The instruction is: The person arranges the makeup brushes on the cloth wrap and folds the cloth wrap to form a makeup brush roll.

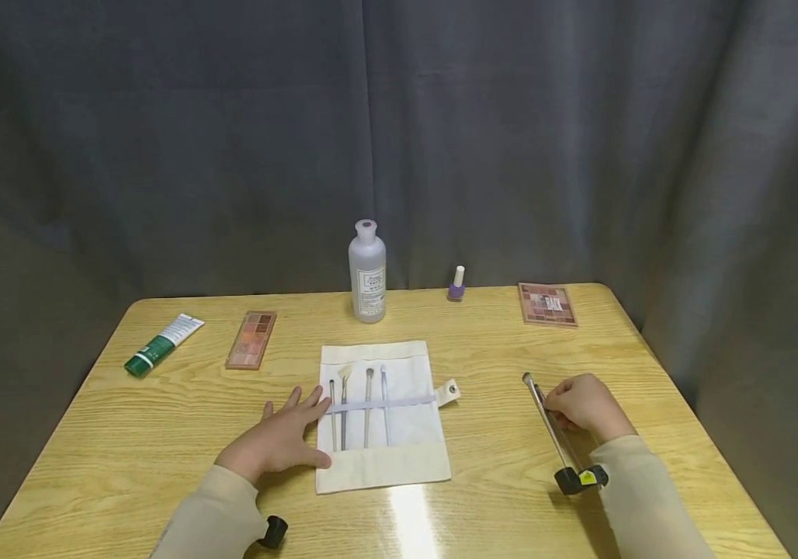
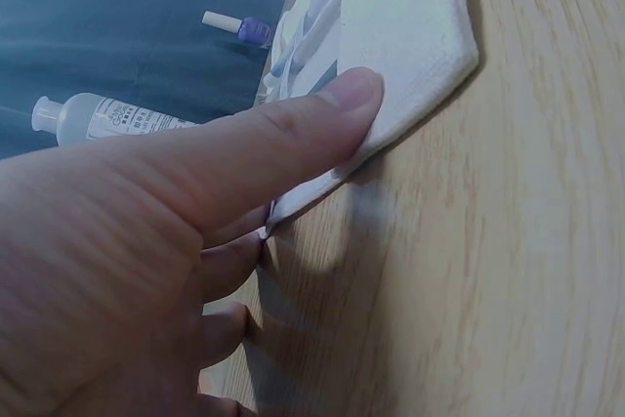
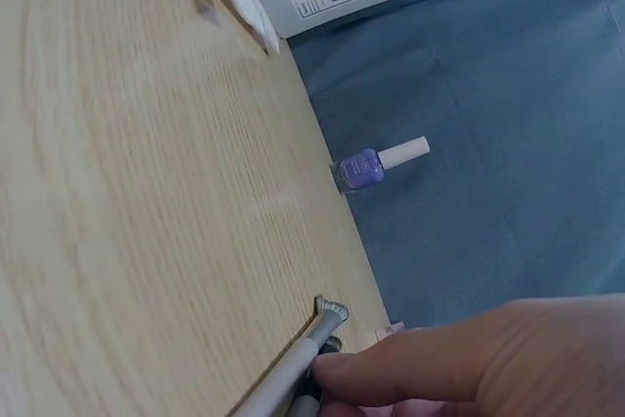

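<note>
A cream cloth brush roll [image 1: 409,466] lies unfolded on the table, with several makeup brushes [image 1: 368,407] tucked under its band. My left hand [image 1: 280,441] has its fingers spread along the roll's left edge; the thumb [image 2: 332,109] rests on the lower corner. Over at the right, my right hand [image 1: 584,404] pinches a dark makeup brush [image 3: 306,401] between thumb and fingers. Right beside it, a second makeup brush [image 1: 544,415] with a pale handle lies on the table. The right hand's other fingers are mostly hidden behind its thumb in the right wrist view.
Behind the roll stands a clear bottle [image 1: 369,272], with a purple nail polish [image 1: 456,287] to its right. One palette [image 1: 547,304] lies at the back right, another palette [image 1: 251,340] at left near a green-white tube [image 1: 164,345]. A dark curtain [image 1: 399,140] hangs behind.
</note>
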Available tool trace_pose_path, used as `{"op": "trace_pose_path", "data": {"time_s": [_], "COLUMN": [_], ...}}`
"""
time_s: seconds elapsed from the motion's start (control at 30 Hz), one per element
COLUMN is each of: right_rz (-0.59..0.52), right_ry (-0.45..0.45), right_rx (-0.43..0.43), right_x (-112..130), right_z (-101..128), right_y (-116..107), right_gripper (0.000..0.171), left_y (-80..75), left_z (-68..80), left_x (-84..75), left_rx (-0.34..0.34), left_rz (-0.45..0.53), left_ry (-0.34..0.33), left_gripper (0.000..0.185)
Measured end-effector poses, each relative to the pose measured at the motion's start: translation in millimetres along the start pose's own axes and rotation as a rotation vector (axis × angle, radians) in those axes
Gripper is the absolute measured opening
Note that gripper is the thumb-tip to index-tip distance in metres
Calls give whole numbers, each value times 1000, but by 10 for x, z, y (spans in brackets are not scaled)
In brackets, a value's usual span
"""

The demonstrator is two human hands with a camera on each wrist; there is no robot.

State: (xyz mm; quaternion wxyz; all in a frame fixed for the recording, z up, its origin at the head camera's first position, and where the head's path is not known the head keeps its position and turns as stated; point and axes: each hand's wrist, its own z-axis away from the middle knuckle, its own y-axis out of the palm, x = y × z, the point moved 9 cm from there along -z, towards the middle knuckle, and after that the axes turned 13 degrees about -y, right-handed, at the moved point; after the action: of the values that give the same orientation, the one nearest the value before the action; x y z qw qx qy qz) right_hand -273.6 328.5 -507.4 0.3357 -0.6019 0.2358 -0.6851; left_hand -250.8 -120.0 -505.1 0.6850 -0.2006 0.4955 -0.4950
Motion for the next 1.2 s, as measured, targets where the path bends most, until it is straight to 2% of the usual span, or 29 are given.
{"op": "trace_pose_path", "data": {"time_s": [0.33,0.6,0.73,0.87,1.07,1.2], "right_rz": [18,-150,-310,-479,-645,-754], "right_ry": [-9,-4,-4,-23,-142,-197], "right_rx": [1,28,38,45,76,113], "right_x": [-32,-242,-249,-106,281,572], "right_z": [-2,-89,-123,-191,-356,-478], "right_y": [-53,-30,-48,-85,-128,-62], "right_gripper": [19,24,23,26,23,44], "left_y": [27,26,18,25,29,27], "left_z": [-47,-48,-37,-40,-55,-49], "left_x": [67,60,41,48,64,59], "left_rx": [0,-1,-2,-4,-8,-1], "left_rz": [4,6,12,10,3,4], "left_ry": [9,15,21,20,16,9], "left_gripper": [97,98,98,98,97,97]}}
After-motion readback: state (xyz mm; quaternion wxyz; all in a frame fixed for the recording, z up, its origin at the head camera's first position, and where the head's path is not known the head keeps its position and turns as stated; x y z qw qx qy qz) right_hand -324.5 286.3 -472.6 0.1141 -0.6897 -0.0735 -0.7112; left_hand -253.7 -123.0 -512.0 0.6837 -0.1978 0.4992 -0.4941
